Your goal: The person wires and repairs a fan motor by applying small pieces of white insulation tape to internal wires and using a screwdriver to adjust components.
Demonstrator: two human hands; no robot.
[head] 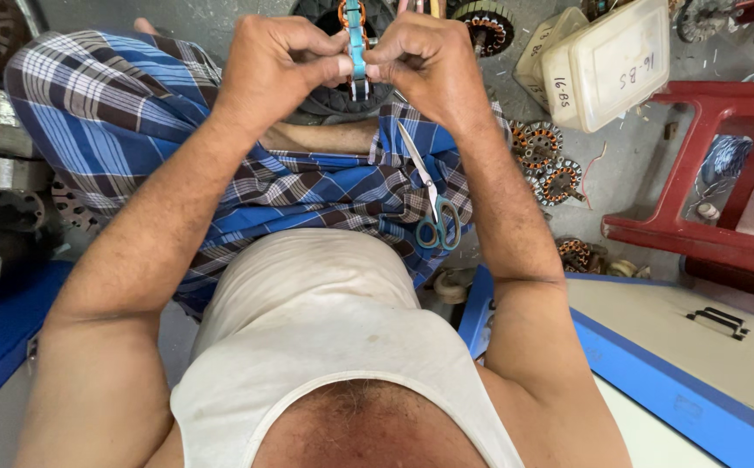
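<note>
pinching a narrow teal strip from both sides, the left hand and the right hand are closed into loose fists, thumbs and fingertips meeting at the strip's lower end. the strip stands between the two hands with its long axis running straight away from the body, its far end reaching over a dark round stator with copper windings that sits on the floor just beyond the knees. both hands are equally near it; neither leads. below the right hand, a pair of scissors with teal handles lies on the checked blue cloth over the lap, blades pointing up toward the hands, close but not touching them. to the right on the floor lie smaller wound stators, a pale plastic box and a red plastic stool. grey metal parts are stacked at the left edge. nothing stands between the hands and the strip.
</note>
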